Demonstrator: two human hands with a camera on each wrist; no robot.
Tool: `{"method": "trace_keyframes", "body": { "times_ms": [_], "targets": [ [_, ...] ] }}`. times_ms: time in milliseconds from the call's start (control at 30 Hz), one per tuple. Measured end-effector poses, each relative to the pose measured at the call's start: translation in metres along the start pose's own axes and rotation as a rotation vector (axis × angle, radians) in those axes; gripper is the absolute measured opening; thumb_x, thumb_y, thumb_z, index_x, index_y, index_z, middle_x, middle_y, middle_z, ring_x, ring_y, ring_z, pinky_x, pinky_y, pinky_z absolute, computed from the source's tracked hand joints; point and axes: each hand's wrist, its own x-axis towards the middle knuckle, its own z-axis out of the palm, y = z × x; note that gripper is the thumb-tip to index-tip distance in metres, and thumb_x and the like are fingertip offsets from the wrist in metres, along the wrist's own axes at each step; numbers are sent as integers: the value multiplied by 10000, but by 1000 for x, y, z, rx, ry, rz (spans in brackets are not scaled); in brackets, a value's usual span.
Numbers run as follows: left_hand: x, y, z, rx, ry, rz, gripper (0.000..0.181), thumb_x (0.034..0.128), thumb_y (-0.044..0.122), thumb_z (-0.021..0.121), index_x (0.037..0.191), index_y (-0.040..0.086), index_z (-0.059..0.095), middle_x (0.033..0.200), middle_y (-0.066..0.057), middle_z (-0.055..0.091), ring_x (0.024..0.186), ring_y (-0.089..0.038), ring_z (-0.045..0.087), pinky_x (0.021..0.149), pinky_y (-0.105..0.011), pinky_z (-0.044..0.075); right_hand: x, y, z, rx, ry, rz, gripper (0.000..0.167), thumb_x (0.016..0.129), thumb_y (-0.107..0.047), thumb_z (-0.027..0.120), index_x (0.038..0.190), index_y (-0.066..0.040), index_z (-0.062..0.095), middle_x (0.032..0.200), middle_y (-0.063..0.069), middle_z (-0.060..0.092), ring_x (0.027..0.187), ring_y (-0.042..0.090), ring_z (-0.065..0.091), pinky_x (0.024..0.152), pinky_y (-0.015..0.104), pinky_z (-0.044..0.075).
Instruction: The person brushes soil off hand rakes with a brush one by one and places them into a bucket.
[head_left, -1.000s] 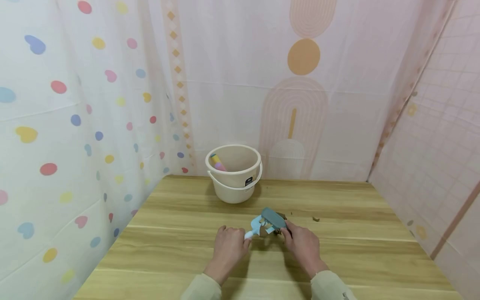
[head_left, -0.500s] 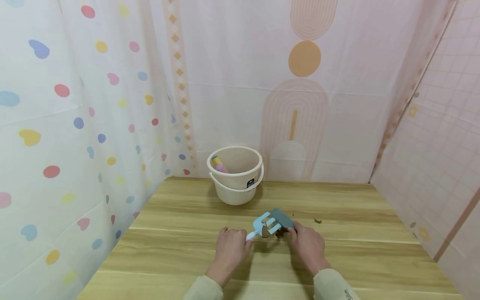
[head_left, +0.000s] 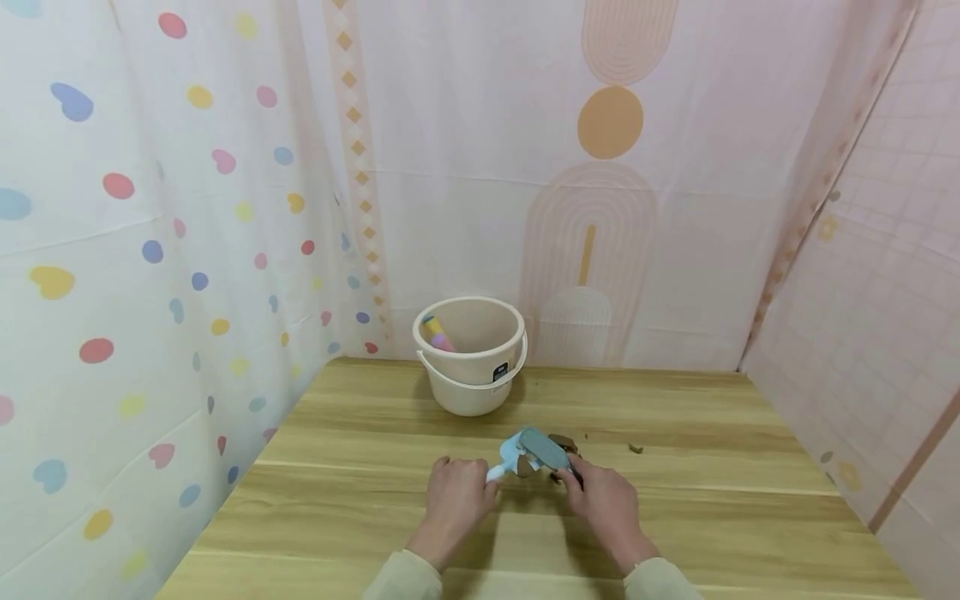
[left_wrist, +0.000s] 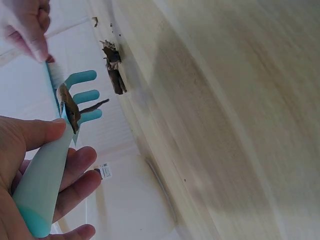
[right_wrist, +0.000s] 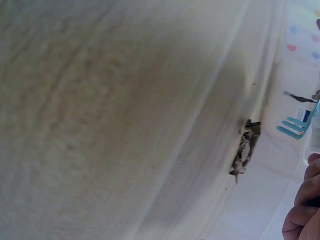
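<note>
In the head view my left hand (head_left: 457, 498) grips the pale handle of a light blue hand fork (head_left: 510, 454). The left wrist view shows its tines (left_wrist: 86, 95) and a curled brown dry leaf (left_wrist: 69, 106) lying on it. My right hand (head_left: 606, 507) holds a grey-blue brush (head_left: 543, 448) with white bristles. The brush lies across the fork and hides most of the tines in the head view. Just beyond the brush, a clump of dry brown leaves (head_left: 564, 442) sits on the wooden table (head_left: 360, 492).
A cream bucket (head_left: 468, 387) with a lowered handle stands behind the hands, with a yellow and pink object (head_left: 438, 333) inside. A small brown scrap (head_left: 636, 448) lies to the right. Patterned curtains (head_left: 450, 208) enclose the table's back and sides.
The brush moved right to the fork's tine ends half a second ago, then came back left over the fork. The left hand keeps the fork in nearly the same place, leaf still on it.
</note>
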Motion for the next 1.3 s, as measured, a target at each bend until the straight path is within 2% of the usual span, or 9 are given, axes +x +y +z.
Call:
{"method": "trace_keyframes", "body": {
  "times_ms": [133, 233, 367, 467, 633, 867, 1067, 1133, 1300],
  "targets": [
    [1, -1, -2, 9, -3, -3, 346, 843, 273, 765, 618, 135, 541, 507, 51, 460, 470, -132, 480, 900, -540, 482, 2, 2, 3, -31, 17, 32, 288, 925, -282, 697, 1143, -97, 735, 821, 125, 728, 521, 180, 560, 413, 342, 380],
    [2, -2, -3, 10, 8, -1, 339, 832, 274, 775, 623, 129, 550, 512, 47, 471, 478, -142, 495, 890, -534, 484, 4, 6, 4, -30, -1, 76, 304, 939, -285, 680, 1164, -86, 725, 883, 146, 734, 573, 223, 612, 431, 354, 403],
    [4, -4, -2, 18, -2, 8, 340, 826, 284, 779, 627, 129, 550, 520, 47, 472, 490, -147, 506, 879, -528, 487, 7, 8, 3, -23, -31, 120, 321, 947, -289, 669, 1203, -100, 707, 865, 134, 731, 542, 174, 546, 433, 342, 383],
    [5, -5, -2, 23, -10, 10, 349, 829, 283, 771, 618, 135, 535, 517, 47, 461, 491, -151, 505, 869, -519, 490, 9, 4, 2, -3, -37, 82, 332, 945, -301, 674, 1216, -112, 703, 809, 95, 721, 507, 119, 455, 426, 308, 350],
    [9, -6, -5, 39, 22, 38, 346, 804, 269, 778, 607, 143, 523, 515, 45, 470, 488, -159, 505, 833, -500, 494, 8, -2, 3, 20, -39, 18, 333, 927, -290, 700, 1215, -123, 708, 700, 35, 671, 477, 97, 405, 422, 285, 315],
    [12, -8, -4, 73, 34, 75, 359, 803, 286, 783, 601, 144, 522, 521, 42, 493, 499, -163, 529, 825, -497, 497, 7, 6, 10, -60, -2, 53, 299, 925, -280, 695, 1177, -121, 720, 803, 124, 718, 518, 161, 530, 417, 325, 360],
    [13, -10, -3, 64, 13, 86, 362, 800, 287, 793, 604, 137, 528, 520, 41, 485, 498, -160, 525, 817, -507, 501, 10, 7, 8, -39, -31, 124, 319, 951, -294, 663, 1210, -113, 702, 808, 107, 714, 502, 127, 445, 420, 305, 334],
    [15, -11, -2, 49, 0, 80, 368, 808, 286, 789, 604, 138, 522, 519, 44, 474, 498, -157, 522, 827, -516, 499, 11, 4, 7, -21, -35, 116, 323, 946, -306, 667, 1213, -127, 704, 802, 87, 713, 515, 124, 458, 431, 313, 350],
    [20, -12, -3, 23, 13, 87, 368, 812, 273, 774, 594, 153, 502, 514, 56, 457, 493, -151, 507, 828, -504, 494, 12, -3, 11, 13, -9, 69, 325, 917, -302, 704, 1186, -121, 724, 806, 96, 722, 535, 130, 485, 447, 327, 379]
  ]
}}
